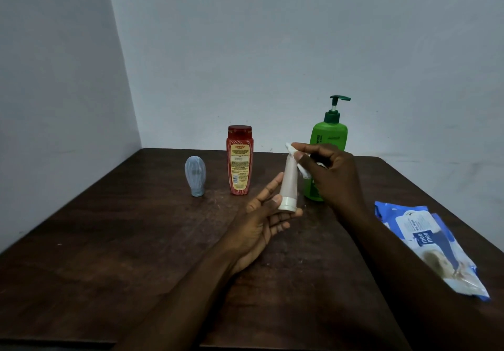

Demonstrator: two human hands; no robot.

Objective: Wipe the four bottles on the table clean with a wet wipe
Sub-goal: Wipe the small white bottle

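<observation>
My left hand [261,214] holds a pale pink tube bottle [289,180] by its white cap end, cap down and tilted, above the table. My right hand [330,170] pinches a crumpled white wet wipe [302,169] against the tube's upper end. Behind my right hand stands a green pump bottle [328,135], partly hidden. A red bottle [239,160] stands upright left of the tube. A small blue-grey bottle [195,175] stands on its cap further left.
A dark wooden table [136,241] sits in a corner of pale walls. A blue and white wet wipe pack [425,244] lies near the right edge of the table.
</observation>
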